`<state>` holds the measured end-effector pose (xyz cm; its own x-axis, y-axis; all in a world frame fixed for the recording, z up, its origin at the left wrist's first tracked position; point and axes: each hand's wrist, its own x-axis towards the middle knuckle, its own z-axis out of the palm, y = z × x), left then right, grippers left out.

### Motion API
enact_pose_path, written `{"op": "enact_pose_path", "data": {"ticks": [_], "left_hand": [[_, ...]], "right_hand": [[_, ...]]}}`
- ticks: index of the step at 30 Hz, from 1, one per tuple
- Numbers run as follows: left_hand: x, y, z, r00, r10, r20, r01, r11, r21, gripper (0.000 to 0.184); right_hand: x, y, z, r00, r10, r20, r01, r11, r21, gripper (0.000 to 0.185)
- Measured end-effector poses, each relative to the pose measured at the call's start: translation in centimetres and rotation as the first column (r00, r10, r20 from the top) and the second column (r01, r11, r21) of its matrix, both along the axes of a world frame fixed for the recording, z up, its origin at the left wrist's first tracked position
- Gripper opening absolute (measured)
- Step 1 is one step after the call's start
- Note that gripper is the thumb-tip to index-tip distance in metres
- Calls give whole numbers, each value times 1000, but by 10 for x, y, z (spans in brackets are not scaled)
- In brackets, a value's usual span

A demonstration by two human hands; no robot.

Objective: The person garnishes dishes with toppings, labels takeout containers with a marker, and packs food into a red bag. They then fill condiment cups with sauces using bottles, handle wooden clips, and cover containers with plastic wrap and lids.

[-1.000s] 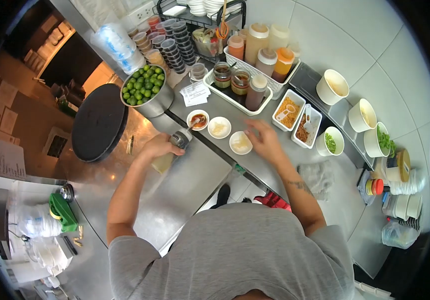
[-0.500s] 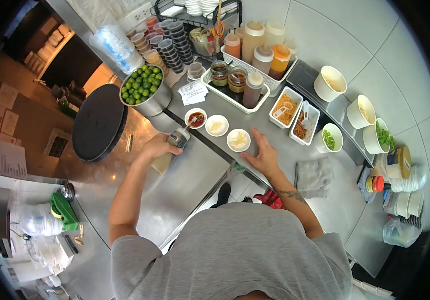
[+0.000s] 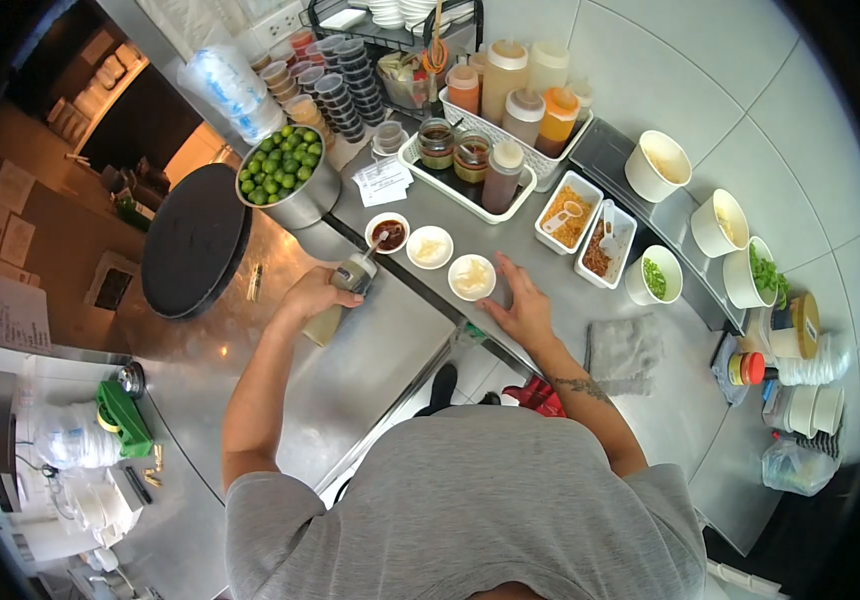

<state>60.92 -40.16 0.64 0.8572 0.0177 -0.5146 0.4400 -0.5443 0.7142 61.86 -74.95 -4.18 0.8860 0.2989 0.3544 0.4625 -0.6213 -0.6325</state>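
Aiming the tip (image 3: 376, 245) low over the sauce bowl (image 3: 370, 242) should limit splashes; left hand (image 3: 315, 297) grips the bottle (image 3: 324, 326), right hand (image 3: 525, 311) open beside the nearest bowl (image 3: 458, 291).

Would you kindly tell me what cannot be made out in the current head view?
In the head view:
Writing on the paper slips: too small to read.
The bottle's middle: hidden by the left hand around it.
Limes deeper down: hidden by those on top and the metal pot's wall.
The black rack's top: cut off by the upper edge.
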Motion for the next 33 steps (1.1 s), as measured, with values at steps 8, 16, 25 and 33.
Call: {"op": "enact_pose_path", "data": {"ticks": [8,16,25,33], "left_hand": [[0,-5,4,1000,-12,2,12,1000,6,47],[1,-18,8,986,-159,44,161,986,-45,64],[12,-45,26,954,-223,-203,218,975,-45,61],[25,-43,18,942,-176,-285,156,983,-93,59]], "right_hand": [[1,2,-2,999,-17,34,18,999,-35,74],[3,3,-2,997,-16,70,23,994,-103,74],[5,0,-8,996,-9,85,18,995,-102,77],[0,-1,4,999,53,8,-51,990,-129,77]]}}
